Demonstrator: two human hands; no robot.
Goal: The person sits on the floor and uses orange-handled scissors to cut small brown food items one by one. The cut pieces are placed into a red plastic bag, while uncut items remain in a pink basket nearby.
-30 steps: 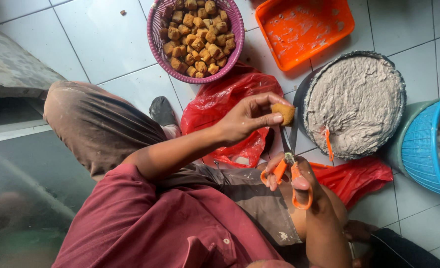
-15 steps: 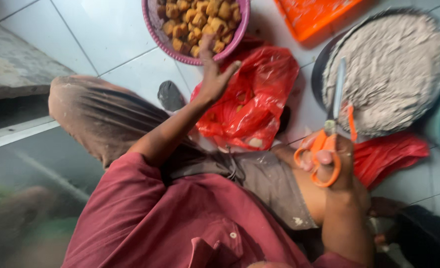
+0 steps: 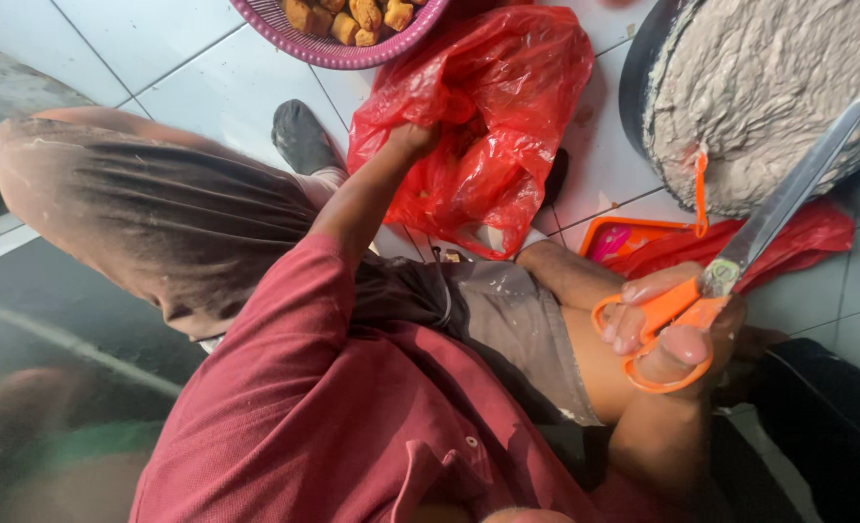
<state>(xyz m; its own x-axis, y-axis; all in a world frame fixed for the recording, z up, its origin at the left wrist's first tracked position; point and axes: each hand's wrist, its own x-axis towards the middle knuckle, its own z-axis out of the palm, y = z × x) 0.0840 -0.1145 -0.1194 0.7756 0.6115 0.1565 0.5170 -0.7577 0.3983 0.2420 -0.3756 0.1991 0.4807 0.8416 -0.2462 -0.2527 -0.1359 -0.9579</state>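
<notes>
L hand [image 3: 412, 140] was reaching into the red plastic bag [image 3: 488, 116] on the tiled floor [image 3: 187, 68]; fingers sat buried in the folds, so can't tell whether they were curled on anything inside or slack. R hand [image 3: 667, 334] was wrapped round the orange-handled scissors [image 3: 730, 266], fingers thru the loops, blades together and pointing toward 1 o'clock, nothing betw. them. Judging from that, no piece was at the blades at this moment, so the cutting step looked idle w/ the next piece not yet out of the bag; how much was left in the bag couldn't be seen. At 12 o'clock from the bag sat a purple basket [image 3: 333, 50] w/ brown fried-looking chunks [image 3: 352, 15], only its lower edge in view. At 2 o'clock a dark basin [image 3: 635, 82] held a pale grey paste [image 3: 759, 87], w/ a thin orange utensil handle [image 3: 701, 189] stuck in its near edge. Just under the basin, an orange tray [image 3: 633, 232] and more red plastic [image 3: 798, 237]. In the way: person's own knee in brownish trousers [image 3: 139, 213] at 9 o'clock of the bag, a dark-socked foot [image 3: 299, 136] just beside it, and the bag's crumpled mouth hid what the L hand touched.
</notes>
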